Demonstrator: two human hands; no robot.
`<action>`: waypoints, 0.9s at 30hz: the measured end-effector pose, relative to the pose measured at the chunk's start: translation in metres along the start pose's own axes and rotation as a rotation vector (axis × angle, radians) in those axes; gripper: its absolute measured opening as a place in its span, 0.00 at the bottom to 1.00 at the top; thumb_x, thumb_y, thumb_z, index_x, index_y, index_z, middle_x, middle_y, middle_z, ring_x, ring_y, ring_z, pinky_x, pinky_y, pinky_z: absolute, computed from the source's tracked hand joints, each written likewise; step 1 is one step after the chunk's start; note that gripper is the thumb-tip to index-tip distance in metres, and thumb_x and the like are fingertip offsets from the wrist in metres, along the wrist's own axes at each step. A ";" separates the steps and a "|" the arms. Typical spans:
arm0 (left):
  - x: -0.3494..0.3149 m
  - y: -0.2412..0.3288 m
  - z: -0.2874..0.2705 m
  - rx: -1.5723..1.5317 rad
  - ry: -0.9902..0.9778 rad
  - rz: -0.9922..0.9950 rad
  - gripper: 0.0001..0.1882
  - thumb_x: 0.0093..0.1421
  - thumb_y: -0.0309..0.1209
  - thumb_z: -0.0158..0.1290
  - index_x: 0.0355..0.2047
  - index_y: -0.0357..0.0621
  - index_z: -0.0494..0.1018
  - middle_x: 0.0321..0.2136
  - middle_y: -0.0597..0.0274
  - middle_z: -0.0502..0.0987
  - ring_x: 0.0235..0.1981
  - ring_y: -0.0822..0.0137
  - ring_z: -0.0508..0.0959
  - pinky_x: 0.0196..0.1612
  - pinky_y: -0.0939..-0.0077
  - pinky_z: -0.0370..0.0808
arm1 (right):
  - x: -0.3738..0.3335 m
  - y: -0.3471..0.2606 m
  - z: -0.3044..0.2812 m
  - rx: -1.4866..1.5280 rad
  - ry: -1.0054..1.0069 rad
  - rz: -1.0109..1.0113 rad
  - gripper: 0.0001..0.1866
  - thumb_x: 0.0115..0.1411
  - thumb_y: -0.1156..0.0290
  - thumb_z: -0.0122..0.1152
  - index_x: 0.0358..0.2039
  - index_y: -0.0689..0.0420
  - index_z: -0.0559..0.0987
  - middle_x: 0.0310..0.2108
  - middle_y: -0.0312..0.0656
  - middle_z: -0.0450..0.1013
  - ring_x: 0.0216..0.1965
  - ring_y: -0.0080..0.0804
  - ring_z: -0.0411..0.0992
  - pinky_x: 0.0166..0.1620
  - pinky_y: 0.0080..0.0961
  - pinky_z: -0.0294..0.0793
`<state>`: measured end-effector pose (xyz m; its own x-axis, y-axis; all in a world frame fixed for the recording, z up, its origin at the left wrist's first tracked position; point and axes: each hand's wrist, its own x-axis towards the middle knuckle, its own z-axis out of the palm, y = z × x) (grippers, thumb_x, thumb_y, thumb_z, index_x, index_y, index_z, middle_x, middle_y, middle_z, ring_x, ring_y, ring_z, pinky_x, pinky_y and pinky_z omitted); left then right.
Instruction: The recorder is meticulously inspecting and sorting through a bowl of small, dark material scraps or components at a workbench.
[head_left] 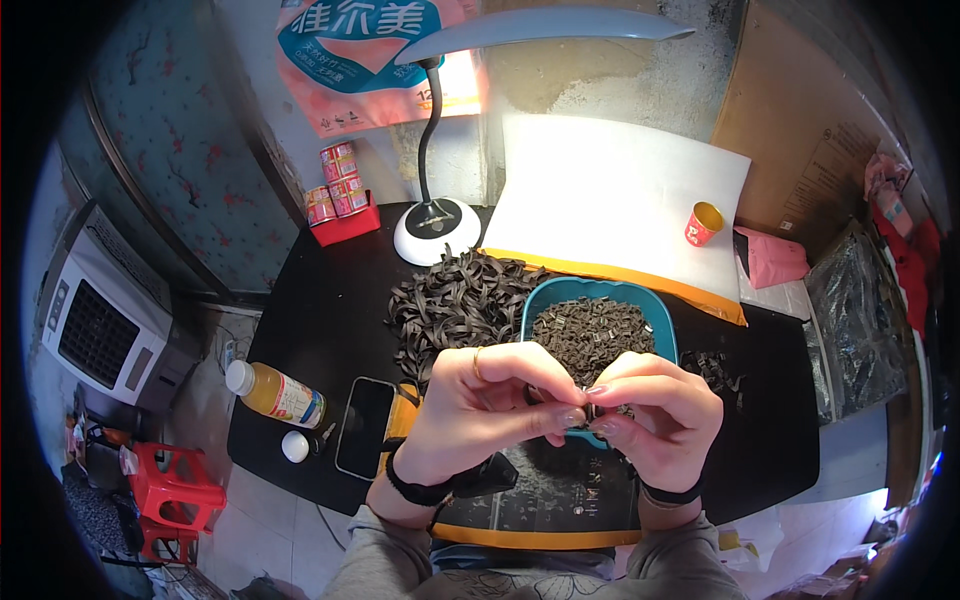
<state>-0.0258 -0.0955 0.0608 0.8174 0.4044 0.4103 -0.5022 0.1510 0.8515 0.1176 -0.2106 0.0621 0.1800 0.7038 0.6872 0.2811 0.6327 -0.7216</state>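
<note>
My left hand [500, 395] and my right hand [660, 405] meet above the near part of a teal basin [665, 325]. Thumb and forefinger of each are pinched together, tip to tip with the other hand. Between the fingertips is something small and dark with a light glint, too small to name. Inside the basin lies a heap of small dark pieces [590, 328], some with shiny bits. To its left spreads a pile of dark flat strips [450, 300]. A few loose dark pieces [718, 370] are scattered right of the basin.
A desk lamp [437, 230] stands behind the strips. At left are a phone [365, 425], a juice bottle [275, 393] and a small white round thing [295, 446]. A paper cup [703, 224] rests on a white padded sheet [610, 190]. Stacked tins [345, 195] are far left.
</note>
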 end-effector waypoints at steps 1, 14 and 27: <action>0.000 -0.001 0.000 0.019 -0.005 0.019 0.08 0.52 0.14 0.54 0.34 0.30 0.73 0.30 0.56 0.74 0.32 0.72 0.77 0.31 0.82 0.78 | 0.000 0.000 0.000 -0.002 0.001 0.001 0.14 0.46 0.86 0.64 0.36 0.65 0.78 0.32 0.46 0.75 0.32 0.32 0.74 0.34 0.22 0.74; -0.004 0.002 0.002 0.099 0.062 0.118 0.12 0.48 0.14 0.59 0.33 0.32 0.70 0.30 0.57 0.75 0.31 0.72 0.77 0.33 0.81 0.76 | -0.001 0.002 0.001 0.055 -0.046 0.101 0.13 0.47 0.84 0.64 0.36 0.62 0.78 0.32 0.44 0.75 0.31 0.29 0.75 0.34 0.20 0.74; -0.005 0.003 0.005 0.114 0.067 0.158 0.14 0.48 0.09 0.50 0.35 0.33 0.72 0.34 0.55 0.74 0.37 0.70 0.76 0.39 0.79 0.76 | -0.001 0.000 0.002 0.073 -0.012 0.074 0.13 0.47 0.86 0.63 0.35 0.64 0.78 0.32 0.44 0.75 0.32 0.28 0.75 0.35 0.20 0.74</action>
<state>-0.0298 -0.1013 0.0627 0.7082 0.4750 0.5224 -0.5845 -0.0207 0.8111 0.1156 -0.2107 0.0608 0.1866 0.7527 0.6313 0.1980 0.6006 -0.7746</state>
